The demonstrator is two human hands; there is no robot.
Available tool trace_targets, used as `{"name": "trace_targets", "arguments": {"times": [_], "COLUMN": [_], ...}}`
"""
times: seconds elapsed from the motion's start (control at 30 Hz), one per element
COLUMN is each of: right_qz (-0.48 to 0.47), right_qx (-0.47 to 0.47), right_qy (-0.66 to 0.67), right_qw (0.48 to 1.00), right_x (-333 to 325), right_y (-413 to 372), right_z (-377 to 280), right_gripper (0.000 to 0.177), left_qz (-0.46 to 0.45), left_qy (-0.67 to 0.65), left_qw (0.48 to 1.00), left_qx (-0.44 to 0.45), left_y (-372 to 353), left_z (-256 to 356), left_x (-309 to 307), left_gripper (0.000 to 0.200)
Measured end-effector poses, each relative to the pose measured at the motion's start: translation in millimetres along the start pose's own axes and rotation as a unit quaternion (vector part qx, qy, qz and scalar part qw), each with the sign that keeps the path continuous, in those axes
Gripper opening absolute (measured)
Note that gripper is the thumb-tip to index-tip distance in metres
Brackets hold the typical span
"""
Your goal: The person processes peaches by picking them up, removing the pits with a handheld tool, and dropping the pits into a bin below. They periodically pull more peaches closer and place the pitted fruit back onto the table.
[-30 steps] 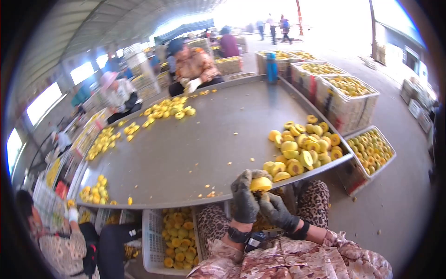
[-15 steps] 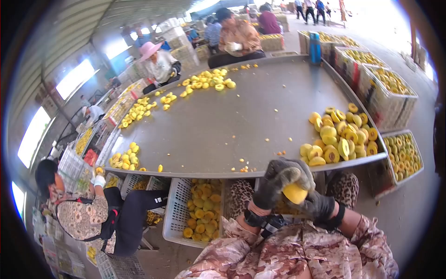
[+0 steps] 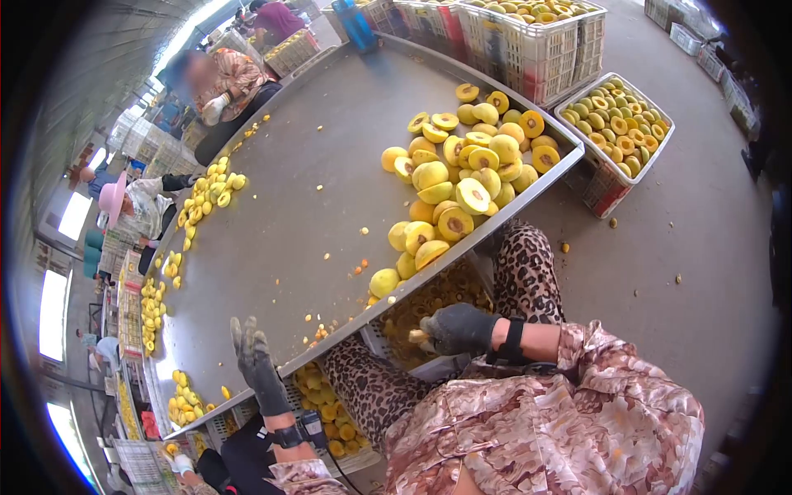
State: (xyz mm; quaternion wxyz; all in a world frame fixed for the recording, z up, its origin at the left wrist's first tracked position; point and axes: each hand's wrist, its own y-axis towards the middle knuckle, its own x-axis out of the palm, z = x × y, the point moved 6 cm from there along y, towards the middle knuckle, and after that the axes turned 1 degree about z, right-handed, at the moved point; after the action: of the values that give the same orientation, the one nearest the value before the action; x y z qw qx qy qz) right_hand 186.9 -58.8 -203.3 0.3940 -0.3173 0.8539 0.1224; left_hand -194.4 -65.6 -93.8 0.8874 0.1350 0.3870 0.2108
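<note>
My left hand point(image 3: 260, 367), in a dark glove with pale worn fingertips, is raised at the table's front edge. Its fingers are stretched out and hold nothing. My right hand point(image 3: 459, 329), also gloved, is closed above a crate of pits or scraps point(image 3: 437, 309) between my knees. A small tan tip shows at its fingers; I cannot make out what it is. Ahead of it, a heap of yellow peaches point(image 3: 473, 195), many cut in half, lies on the metal table point(image 3: 272, 239). Beneath my left hand, a crate holds yellow fruit point(image 3: 330, 412).
Small scraps point(image 3: 322, 328) dot the tabletop. Smaller fruit piles point(image 3: 210, 194) line its far left side, where co-workers point(image 3: 223, 87) sit. A blue bottle point(image 3: 355, 25) stands at the far corner. Filled crates point(image 3: 615, 124) stand on the floor to the right.
My view has swung to the right. The yellow fruit that both hands held is gone from them. My hands have parted, the left opening toward the left.
</note>
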Motion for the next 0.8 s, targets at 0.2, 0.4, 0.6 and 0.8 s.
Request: {"name": "trace_targets", "arguments": {"times": [0.2,0.4,0.6,0.8], "right_qz": [0.075,0.095,0.135,0.159], "right_qx": [0.006,0.103,0.084,0.054], "right_qy": [0.152,0.139,0.21,0.174], "right_qw": [0.985,0.98,0.965,0.97], "right_x": [-26.5,-69.3,-55.1,-46.6], "right_y": [-31.3,-76.2,-70.6,-54.4], "right_z": [2.2,2.9,13.8,-18.6], "right_gripper": [0.04,0.044,0.034,0.035], "left_qz": [-0.147,-0.291,-0.345,-0.345], "left_qy": [0.033,-0.105,-0.057,-0.121], "left_qw": [0.944,0.9,0.87,0.893], "left_qx": [0.293,0.307,0.348,0.262], "left_y": [130.5,213.2,196.0,131.6], "left_z": [87.5,94.9,76.2,35.7], "left_x": [198.5,425.5,449.6,347.7], "left_gripper": [0.073,0.077,0.066,0.063]}}
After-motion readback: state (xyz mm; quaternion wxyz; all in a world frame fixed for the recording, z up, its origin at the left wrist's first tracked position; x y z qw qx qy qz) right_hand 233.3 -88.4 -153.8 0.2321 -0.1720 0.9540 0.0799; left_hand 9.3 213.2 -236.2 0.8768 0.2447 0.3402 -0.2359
